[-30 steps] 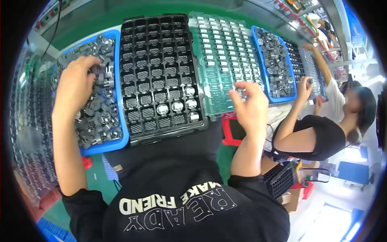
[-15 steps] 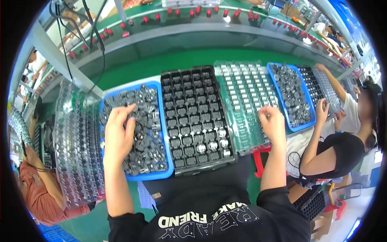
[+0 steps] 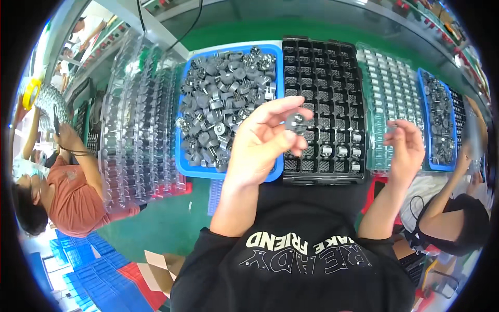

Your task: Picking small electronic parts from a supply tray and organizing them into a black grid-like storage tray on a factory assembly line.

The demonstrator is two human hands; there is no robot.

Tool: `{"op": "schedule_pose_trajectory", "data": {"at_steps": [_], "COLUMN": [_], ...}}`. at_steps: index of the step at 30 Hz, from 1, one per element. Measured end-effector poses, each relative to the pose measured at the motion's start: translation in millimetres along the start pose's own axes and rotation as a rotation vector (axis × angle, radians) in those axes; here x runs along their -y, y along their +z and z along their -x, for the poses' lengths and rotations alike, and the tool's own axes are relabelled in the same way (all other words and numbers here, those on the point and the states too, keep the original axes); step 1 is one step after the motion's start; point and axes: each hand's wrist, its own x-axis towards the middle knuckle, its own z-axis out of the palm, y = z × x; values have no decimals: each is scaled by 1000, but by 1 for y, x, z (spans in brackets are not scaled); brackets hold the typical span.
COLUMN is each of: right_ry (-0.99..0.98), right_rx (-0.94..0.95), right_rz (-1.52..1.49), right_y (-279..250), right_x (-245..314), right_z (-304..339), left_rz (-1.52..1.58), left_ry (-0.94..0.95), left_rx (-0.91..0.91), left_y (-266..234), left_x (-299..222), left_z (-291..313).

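My left hand (image 3: 254,140) is closed in a pinch on a round grey plastic part with a shiny face (image 3: 296,124), held up between the blue bin and the black tray. Grey parts of the same look fill the blue bin (image 3: 278,132) at my left. The black compartment tray (image 3: 322,177) lies beside it, with several shiny parts seated in its near right pockets. Over the clear tray (image 3: 382,156) of small silver cylinders (image 3: 389,88), my right hand (image 3: 408,151) has its thumb and fingers pinched together; something small may be between the tips, too small to name.
Stacked clear plastic trays (image 3: 138,140) stand left of the bin. Farther right is another blue bin (image 3: 442,167) of grey parts, near a co-worker in black (image 3: 452,223). Another person in a rust-coloured shirt (image 3: 75,203) sits at left. An open cardboard box (image 3: 158,273) is on the floor.
The view has swung left. My left hand has come up from the blue bin toward the black tray with a round grey part in its fingers. My right hand stays over the clear tray.
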Motion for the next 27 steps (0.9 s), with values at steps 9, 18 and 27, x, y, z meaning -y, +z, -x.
{"op": "schedule_pose_trajectory", "data": {"at_steps": [9,18,27], "right_ry": [87,-601,-642], "right_rx": [334,384,348], "right_rz": [-419,33,76], "right_y": [79,95,97], "right_x": [57,71,70], "right_z": [51,38,46], "left_rz": [-109,-198,-205], "left_ry": [17,-33,-36], "left_rx": [4,-18,1], "left_y": [10,32,26], "left_x": [17,13,12], "left_z": [16,29,31]}}
